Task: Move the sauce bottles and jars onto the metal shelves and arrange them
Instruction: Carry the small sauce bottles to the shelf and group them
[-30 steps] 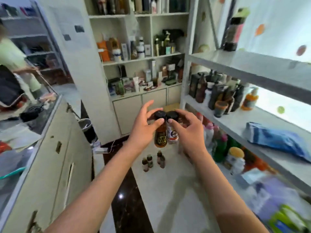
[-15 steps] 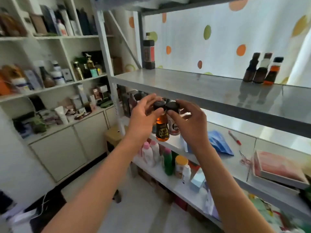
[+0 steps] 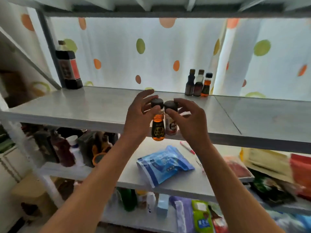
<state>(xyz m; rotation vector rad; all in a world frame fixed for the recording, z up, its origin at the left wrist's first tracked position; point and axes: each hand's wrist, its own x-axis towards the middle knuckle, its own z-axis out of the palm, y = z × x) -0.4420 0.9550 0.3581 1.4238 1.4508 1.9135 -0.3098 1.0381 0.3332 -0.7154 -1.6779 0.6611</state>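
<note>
The person is carrying two small bottles toward the shelf (image 3: 101,105), so the step in hand seems to be the placing step, not yet done. The left hand (image 3: 139,118) is pinching the amber bottle (image 3: 157,126) by its dark cap, and the right hand (image 3: 186,121) is pinching the pale bottle (image 3: 171,126) by its cap in the same way; the two bottles are touching each other between the hands. Both are hanging upright, the long axis vertical, cap up and base down, with the bases below the front edge of the shelf. Three bottles (image 3: 198,84) are standing well beyond the right hand, at the back of the shelf. I think the next move is asking the hands to lift until the bases are clearing the edge, then to go forward and set the bottles down, probably beside those three.
</note>
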